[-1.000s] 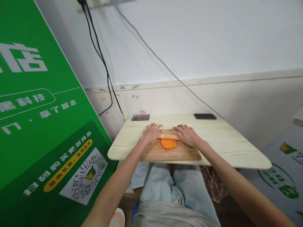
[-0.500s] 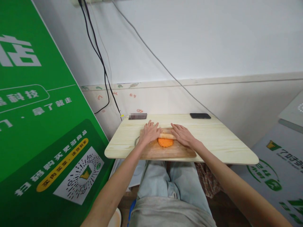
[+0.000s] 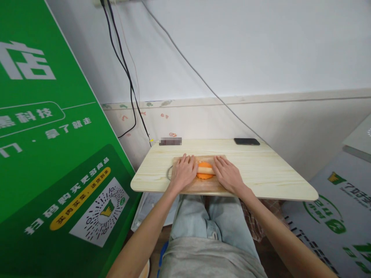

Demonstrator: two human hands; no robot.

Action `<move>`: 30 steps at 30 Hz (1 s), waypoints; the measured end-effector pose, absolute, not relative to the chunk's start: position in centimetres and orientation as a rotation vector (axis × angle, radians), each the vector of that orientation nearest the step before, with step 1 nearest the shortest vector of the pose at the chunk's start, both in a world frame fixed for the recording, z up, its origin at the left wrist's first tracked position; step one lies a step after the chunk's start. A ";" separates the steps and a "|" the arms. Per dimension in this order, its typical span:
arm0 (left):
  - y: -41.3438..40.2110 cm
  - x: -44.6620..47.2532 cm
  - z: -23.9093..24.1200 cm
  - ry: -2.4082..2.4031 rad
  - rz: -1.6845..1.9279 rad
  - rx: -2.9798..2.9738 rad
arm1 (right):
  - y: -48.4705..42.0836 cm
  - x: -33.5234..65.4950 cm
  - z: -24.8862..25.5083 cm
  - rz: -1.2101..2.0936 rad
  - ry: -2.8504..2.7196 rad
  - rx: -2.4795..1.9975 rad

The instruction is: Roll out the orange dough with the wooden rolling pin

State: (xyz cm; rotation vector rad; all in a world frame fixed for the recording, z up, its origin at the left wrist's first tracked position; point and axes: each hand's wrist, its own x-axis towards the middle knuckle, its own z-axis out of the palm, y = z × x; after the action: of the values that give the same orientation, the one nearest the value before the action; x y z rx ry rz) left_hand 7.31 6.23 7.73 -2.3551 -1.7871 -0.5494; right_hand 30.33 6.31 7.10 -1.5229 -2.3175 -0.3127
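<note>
A pale wooden rolling pin (image 3: 205, 170) lies crosswise over a flattened piece of orange dough (image 3: 205, 176). The dough shows both in front of the pin and behind it. My left hand (image 3: 184, 171) is closed over the pin's left end, fingers pointing away from me. Over the right end, my right hand (image 3: 227, 172) is closed in the same way. Both palms hide the pin's ends. Under all this is a brown wooden cutting board (image 3: 199, 188), with a metal loop handle (image 3: 168, 173) at its left side.
The board lies near the front edge of a light wood-grain table (image 3: 269, 173). A black phone (image 3: 247, 141) lies at the back right, and a dark blurred-out object (image 3: 170, 141) at the back left. A green sign panel (image 3: 78, 154) stands to the left; cables (image 3: 127, 73) hang along the wall.
The rolling pin has come toward me, from the dough's far edge to across its middle. Both hands moved with it. The view has shifted slightly.
</note>
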 end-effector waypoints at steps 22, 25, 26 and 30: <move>2.4 6.5 6.1 -1.725 -0.642 -2.412 | 2.2 30.3 5.9 -0.312 -2.295 -1.456; 3.1 6.5 6.4 -1.728 -0.615 -2.421 | 2.9 30.1 6.4 -0.277 -2.308 -1.504; 3.6 6.5 6.5 -1.737 -0.598 -2.426 | 3.4 30.0 6.7 -0.265 -2.314 -1.524; 6.3 6.9 7.3 -1.793 -0.529 -2.421 | 6.1 29.6 7.8 -0.232 -2.333 -1.597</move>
State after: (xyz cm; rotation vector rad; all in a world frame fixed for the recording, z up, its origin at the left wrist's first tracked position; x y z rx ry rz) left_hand 6.86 6.33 7.35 -2.4209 -1.7929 -0.5292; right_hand 29.58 6.13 7.83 -1.5972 -2.3328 -0.2322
